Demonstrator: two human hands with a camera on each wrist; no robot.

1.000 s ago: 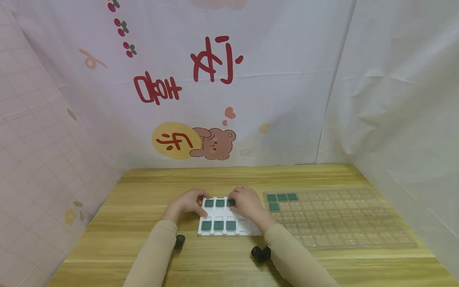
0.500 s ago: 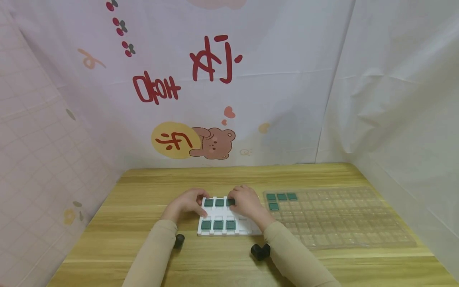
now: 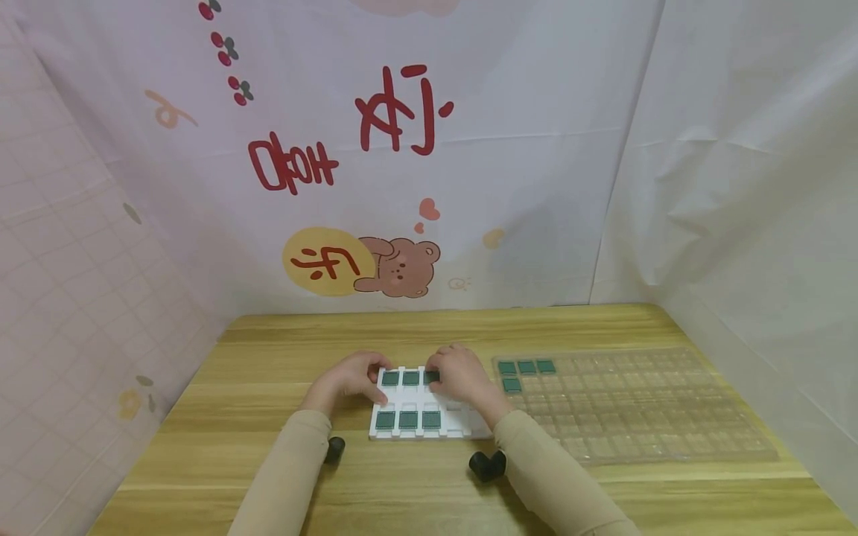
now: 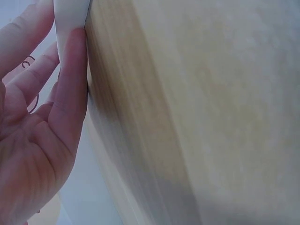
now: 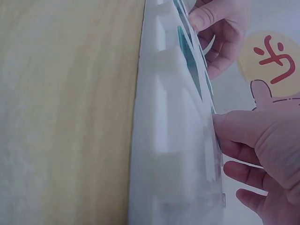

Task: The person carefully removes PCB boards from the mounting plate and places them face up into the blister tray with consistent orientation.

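White tray: lies flat on the wooden table, at 6 o'clock in the head view. Carries two rows of green chips, three visible in the 12 o'clock row and three in the 6 o'clock row. Left hand: at 9 to 10 o'clock on the white tray; grips that end between thumb and bent fingers. Right hand: at 1 o'clock on the white tray; pinches the third chip of the 12 o'clock row, partly covering it; hides part of the 3 o'clock end. Clear compartment tray: lies flat at 3 o'clock, just beside the white tray. Holds four more green chips at the 10 o'clock corner. Black fittings: sit beside the cuffs, at 4 o'clock of the left and 8 o'clock of the right. White printed cloth: hangs at 12 o'clock, behind the table.
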